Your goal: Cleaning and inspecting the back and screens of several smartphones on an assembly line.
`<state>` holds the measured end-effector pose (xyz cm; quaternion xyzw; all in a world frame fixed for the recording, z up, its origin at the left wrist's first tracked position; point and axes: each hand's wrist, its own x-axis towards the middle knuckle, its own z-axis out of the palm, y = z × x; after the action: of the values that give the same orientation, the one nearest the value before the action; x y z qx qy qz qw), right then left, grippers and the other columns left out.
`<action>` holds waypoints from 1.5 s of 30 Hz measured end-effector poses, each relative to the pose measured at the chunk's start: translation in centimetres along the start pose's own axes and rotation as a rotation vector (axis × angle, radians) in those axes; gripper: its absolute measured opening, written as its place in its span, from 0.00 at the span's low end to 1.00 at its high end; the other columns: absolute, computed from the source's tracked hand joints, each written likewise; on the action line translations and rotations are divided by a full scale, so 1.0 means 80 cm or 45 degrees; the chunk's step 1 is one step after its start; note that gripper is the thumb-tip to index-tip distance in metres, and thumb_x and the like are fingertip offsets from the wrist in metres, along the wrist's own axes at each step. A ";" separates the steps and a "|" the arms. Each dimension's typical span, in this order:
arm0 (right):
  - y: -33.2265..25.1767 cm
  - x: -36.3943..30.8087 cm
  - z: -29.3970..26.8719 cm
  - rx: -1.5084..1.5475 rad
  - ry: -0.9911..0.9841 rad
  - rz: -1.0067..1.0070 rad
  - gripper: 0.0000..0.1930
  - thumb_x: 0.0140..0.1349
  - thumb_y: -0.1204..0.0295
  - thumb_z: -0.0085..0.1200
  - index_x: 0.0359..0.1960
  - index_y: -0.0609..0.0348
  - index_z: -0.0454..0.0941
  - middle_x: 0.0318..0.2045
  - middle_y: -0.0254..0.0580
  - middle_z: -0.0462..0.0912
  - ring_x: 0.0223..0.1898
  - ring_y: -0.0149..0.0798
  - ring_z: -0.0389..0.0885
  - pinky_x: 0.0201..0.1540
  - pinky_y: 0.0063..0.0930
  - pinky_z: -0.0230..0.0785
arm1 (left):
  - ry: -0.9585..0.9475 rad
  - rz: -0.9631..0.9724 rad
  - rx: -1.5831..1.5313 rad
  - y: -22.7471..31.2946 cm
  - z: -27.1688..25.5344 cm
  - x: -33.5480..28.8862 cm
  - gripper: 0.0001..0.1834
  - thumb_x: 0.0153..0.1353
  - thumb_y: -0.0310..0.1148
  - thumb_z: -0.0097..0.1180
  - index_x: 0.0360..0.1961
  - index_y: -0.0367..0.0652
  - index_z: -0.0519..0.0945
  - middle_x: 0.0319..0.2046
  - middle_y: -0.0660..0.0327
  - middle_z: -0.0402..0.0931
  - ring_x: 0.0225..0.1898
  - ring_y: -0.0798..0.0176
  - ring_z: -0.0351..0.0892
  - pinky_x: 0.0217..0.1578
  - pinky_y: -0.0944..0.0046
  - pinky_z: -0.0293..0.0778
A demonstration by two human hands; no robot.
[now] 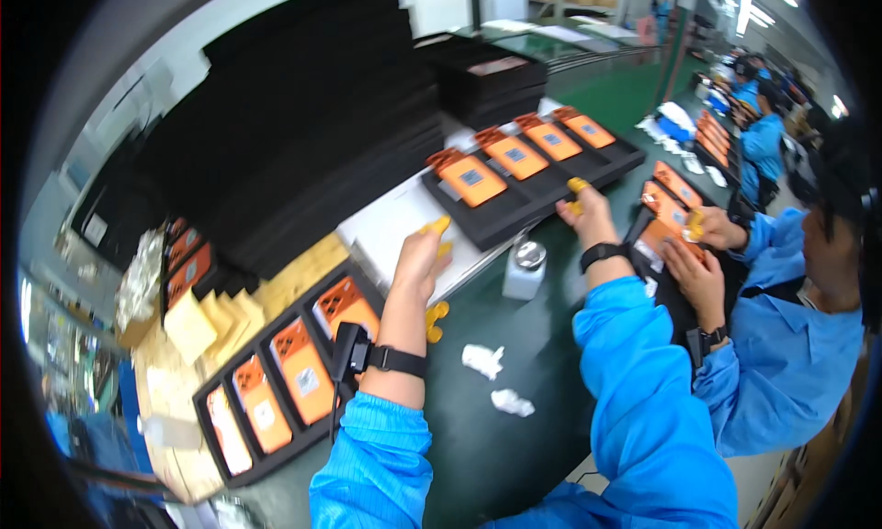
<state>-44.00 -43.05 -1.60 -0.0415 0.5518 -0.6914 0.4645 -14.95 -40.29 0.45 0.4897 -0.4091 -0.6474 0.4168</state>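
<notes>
My left hand (423,261) is open just off the left end of a black compartment tray (524,218), above a white board (390,221). Yellow finger cots cover some of its fingertips. At the tray's front edge is my right hand (591,218), also in yellow cots, its visible fingers apart. Whether they touch the rim is hard to tell. Several orange phone-shaped panels lie in the tray, including one at its left (470,182), each with a dark square code. Between my forearms stands a white bottle with a metal top (525,270).
Another black tray with orange panels (301,368) lies at left, beside yellow pads (220,322). Crumpled white wipes (496,382) and yellow finger cots (435,319) rest on the green table (478,455). At right, a co-worker's hands (703,267) handle an orange panel. Black trays (491,83) are stacked behind.
</notes>
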 end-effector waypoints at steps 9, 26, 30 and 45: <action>-0.040 0.024 -0.019 -0.130 0.313 -0.167 0.20 0.52 0.67 0.55 0.47 0.56 0.71 0.43 0.47 0.73 0.39 0.46 0.72 0.36 0.47 0.67 | 0.555 0.743 0.255 0.114 -0.125 -0.248 0.22 0.56 0.18 0.40 0.52 0.35 0.73 0.42 0.58 0.79 0.41 0.67 0.79 0.42 0.71 0.73; 0.201 -0.361 0.062 -2.147 -0.639 -1.619 0.08 0.52 0.74 0.49 0.31 0.62 0.78 0.33 0.53 0.79 0.37 0.51 0.78 0.41 0.41 0.70 | 1.171 0.687 1.778 -0.117 -0.519 -0.428 0.17 0.50 0.30 0.56 0.42 0.37 0.80 0.41 0.42 0.78 0.44 0.41 0.77 0.45 0.52 0.72; 0.240 -0.343 0.079 -2.086 -0.512 -1.644 0.06 0.52 0.70 0.51 0.29 0.57 0.78 0.31 0.50 0.81 0.36 0.47 0.82 0.37 0.39 0.74 | 1.289 0.357 1.666 -0.125 -0.556 -0.442 0.19 0.54 0.37 0.55 0.44 0.36 0.77 0.39 0.44 0.79 0.41 0.41 0.77 0.44 0.52 0.72; 0.191 -0.329 0.087 -1.854 -0.676 -1.537 0.07 0.53 0.73 0.50 0.31 0.63 0.75 0.24 0.53 0.81 0.28 0.51 0.82 0.32 0.41 0.74 | 1.120 0.021 1.815 -0.060 -0.542 -0.425 0.13 0.55 0.29 0.56 0.39 0.32 0.76 0.33 0.46 0.79 0.36 0.45 0.79 0.37 0.52 0.72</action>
<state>-16.07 -29.37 0.82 -0.7468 0.6069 -0.2718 0.0028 32.54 -12.06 -2.11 0.8408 -0.5242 0.0194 0.1336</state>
